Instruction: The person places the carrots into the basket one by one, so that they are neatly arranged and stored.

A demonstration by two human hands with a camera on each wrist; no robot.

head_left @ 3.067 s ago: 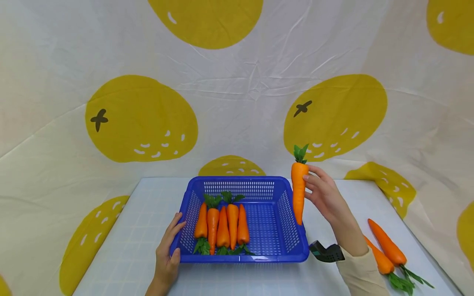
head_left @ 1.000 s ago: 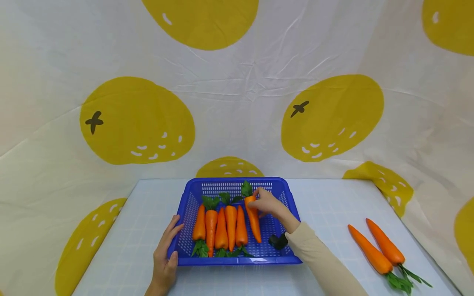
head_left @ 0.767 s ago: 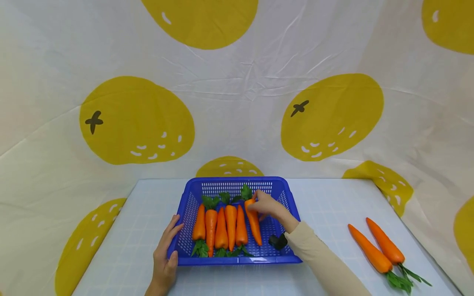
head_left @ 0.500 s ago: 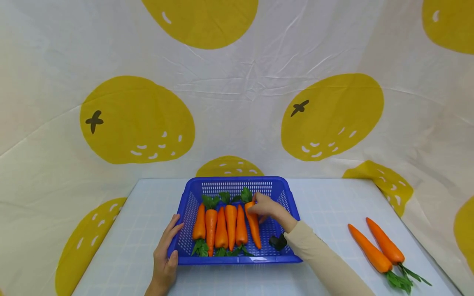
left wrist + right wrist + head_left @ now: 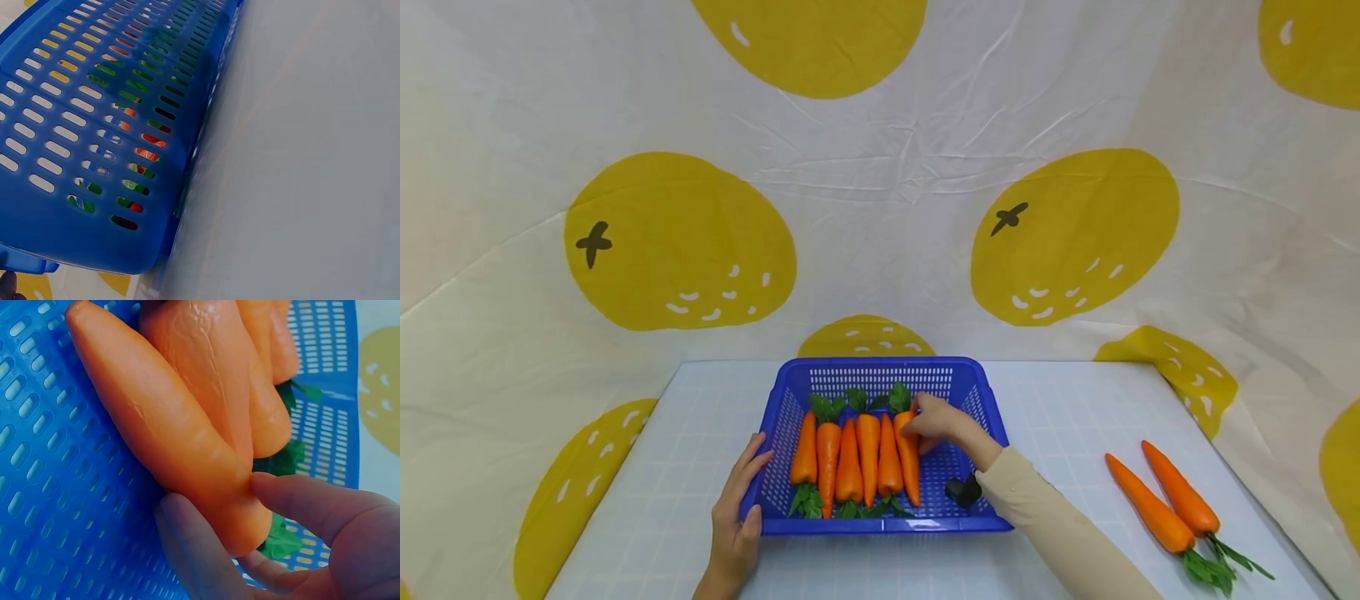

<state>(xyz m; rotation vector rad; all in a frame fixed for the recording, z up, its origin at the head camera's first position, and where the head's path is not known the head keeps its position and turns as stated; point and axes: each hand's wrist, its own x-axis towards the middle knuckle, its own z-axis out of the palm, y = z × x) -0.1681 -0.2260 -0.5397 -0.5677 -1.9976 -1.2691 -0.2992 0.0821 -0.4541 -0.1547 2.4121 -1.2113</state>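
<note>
In the head view, a blue perforated basket (image 5: 895,527) sits mid-table with a row of orange carrots (image 5: 849,475) inside, green tops pointing different ways. My right hand (image 5: 942,422) reaches into it and pinches the rightmost carrot (image 5: 909,467) near its leafy end, tip toward me. In the right wrist view, thumb and fingers grip that carrot's thick end (image 5: 240,519), its body lying against the neighbouring carrot (image 5: 212,375). My left hand (image 5: 736,517) rests along the basket's left side, fingers extended at the rim. The left wrist view shows the basket's slotted wall (image 5: 94,125).
Two more carrots, a nearer one (image 5: 1150,506) and a farther one (image 5: 1182,490), lie side by side on the table's right with their leaves toward me. A pale checked cloth (image 5: 662,500) covers the table. Behind hangs a curtain (image 5: 880,250) printed with yellow fruit.
My right hand has carried a carrot from above the basket's right rim down into it, then left against the row. The left hand stays at the basket's side.
</note>
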